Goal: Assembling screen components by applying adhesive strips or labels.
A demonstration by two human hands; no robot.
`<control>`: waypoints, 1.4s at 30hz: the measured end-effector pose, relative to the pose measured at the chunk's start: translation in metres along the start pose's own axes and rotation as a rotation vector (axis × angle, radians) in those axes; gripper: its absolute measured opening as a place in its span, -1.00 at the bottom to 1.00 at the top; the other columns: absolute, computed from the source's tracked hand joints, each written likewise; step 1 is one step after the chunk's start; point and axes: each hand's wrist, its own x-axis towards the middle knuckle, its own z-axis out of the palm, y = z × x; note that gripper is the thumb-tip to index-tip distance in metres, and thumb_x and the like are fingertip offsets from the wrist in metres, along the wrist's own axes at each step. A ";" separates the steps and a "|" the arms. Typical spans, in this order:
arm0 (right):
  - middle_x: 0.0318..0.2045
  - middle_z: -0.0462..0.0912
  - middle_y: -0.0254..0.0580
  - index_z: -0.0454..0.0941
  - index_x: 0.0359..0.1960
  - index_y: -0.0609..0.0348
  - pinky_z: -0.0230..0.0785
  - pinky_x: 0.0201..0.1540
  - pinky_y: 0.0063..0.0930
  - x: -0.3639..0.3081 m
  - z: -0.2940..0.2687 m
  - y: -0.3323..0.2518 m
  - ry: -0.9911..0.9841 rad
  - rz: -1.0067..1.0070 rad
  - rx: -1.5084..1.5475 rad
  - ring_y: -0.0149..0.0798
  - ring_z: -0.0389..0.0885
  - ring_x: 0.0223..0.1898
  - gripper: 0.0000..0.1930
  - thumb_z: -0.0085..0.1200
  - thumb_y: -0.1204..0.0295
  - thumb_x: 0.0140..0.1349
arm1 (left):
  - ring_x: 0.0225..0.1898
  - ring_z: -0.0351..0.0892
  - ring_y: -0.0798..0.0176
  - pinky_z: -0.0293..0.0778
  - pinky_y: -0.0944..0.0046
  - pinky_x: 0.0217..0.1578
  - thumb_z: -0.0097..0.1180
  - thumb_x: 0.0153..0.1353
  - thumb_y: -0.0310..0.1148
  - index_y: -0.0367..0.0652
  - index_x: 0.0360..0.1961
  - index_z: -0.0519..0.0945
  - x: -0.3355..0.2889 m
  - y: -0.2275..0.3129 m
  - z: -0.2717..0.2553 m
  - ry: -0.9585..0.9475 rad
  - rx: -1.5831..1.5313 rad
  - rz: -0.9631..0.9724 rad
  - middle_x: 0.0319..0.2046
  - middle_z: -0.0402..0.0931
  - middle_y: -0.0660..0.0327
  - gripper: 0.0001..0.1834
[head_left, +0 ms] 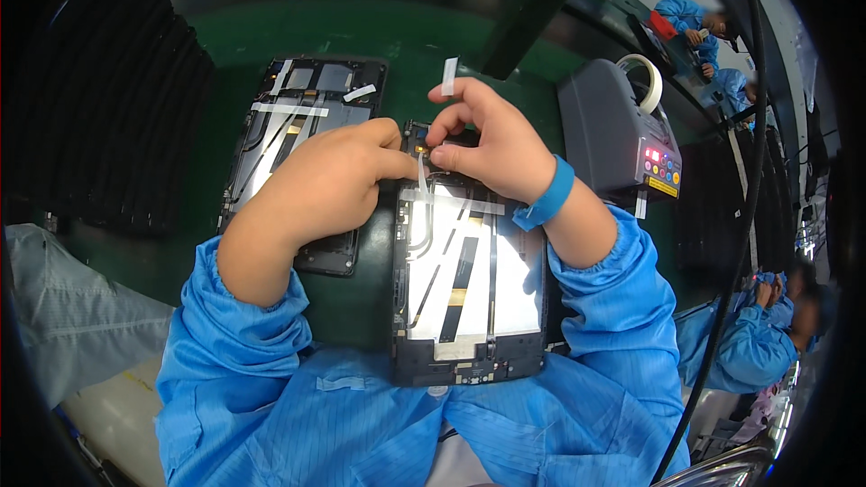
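An opened tablet [523, 347] lies in front of me, its bright silvery inside facing up. A strip of white tape [465, 205] crosses its upper part. My left hand [347, 171] is closed over the tablet's top left, with its fingertips at a narrow white strip [422, 179]; what they grip is unclear. My right hand [492, 144] is beside it at the tablet's top edge, thumb and curled middle finger slightly apart. A short piece of white tape [449, 77] clings to its raised index finger. A blue band [552, 196] circles my right wrist.
A second opened tablet [329, 257] with tape strips lies left, partly behind my left arm. A grey tape dispenser [600, 126] with a roll [642, 81] stands right. Black stacked trays [126, 126] rise at far left. A dark post [541, 9] stands behind; other people in blue sit at right.
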 end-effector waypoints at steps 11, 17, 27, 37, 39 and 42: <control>-0.38 0.53 -0.28 0.25 0.01 0.23 0.40 -0.21 -0.62 0.002 0.004 0.007 0.004 -0.033 0.108 -0.47 0.51 -0.32 -0.54 0.15 0.65 0.09 | -0.29 0.50 0.03 0.43 0.12 -0.28 -0.04 -0.13 -0.69 -0.08 -0.24 0.65 0.000 0.001 -0.003 -0.013 0.007 -0.010 -0.34 0.45 0.14 -0.57; -0.42 0.57 -0.28 0.24 0.02 0.21 0.37 -0.37 -0.64 -0.001 -0.009 -0.008 -0.011 0.075 0.302 -0.49 0.53 -0.41 -0.55 0.14 0.59 0.09 | -0.31 0.50 0.05 0.43 0.17 -0.30 -0.07 -0.15 -0.71 -0.08 -0.22 0.66 -0.002 0.001 -0.002 -0.001 0.014 -0.009 -0.34 0.45 0.15 -0.53; -0.54 0.59 -0.24 0.26 -0.04 0.36 0.30 -0.54 -0.66 0.017 -0.004 -0.017 -0.021 0.293 -0.110 -0.50 0.51 -0.56 -0.54 0.16 0.61 0.01 | -0.30 0.51 0.09 0.44 0.19 -0.29 -0.04 -0.13 -0.69 -0.04 -0.18 0.67 -0.002 0.003 -0.004 -0.041 0.054 -0.058 -0.32 0.47 0.17 -0.52; -0.53 0.56 -0.24 0.33 -0.07 0.31 0.36 -0.45 -0.52 0.014 0.011 -0.022 0.122 0.254 -0.510 -0.39 0.54 -0.50 -0.53 0.16 0.63 -0.09 | -0.28 0.51 0.05 0.45 0.17 -0.27 -0.04 -0.14 -0.68 -0.01 -0.16 0.66 -0.002 0.004 -0.003 -0.033 0.064 -0.041 -0.31 0.48 0.17 -0.51; -0.49 0.55 -0.24 0.33 -0.06 0.28 0.37 -0.42 -0.50 0.008 0.007 -0.021 0.153 0.213 -0.597 -0.37 0.54 -0.45 -0.53 0.15 0.64 -0.07 | -0.28 0.52 0.06 0.45 0.16 -0.27 -0.03 -0.13 -0.67 0.01 -0.18 0.67 -0.002 0.007 -0.003 -0.020 0.110 -0.051 -0.32 0.48 0.18 -0.52; -0.30 0.63 0.02 0.35 -0.04 0.27 0.45 -0.21 -0.29 -0.010 0.010 -0.018 0.111 0.072 -0.377 -0.01 0.61 -0.23 -0.59 0.03 0.65 -0.01 | -0.29 0.52 0.07 0.45 0.14 -0.30 0.00 -0.09 -0.63 0.01 -0.22 0.66 -0.005 0.008 0.002 0.053 0.213 0.001 -0.35 0.46 0.19 -0.59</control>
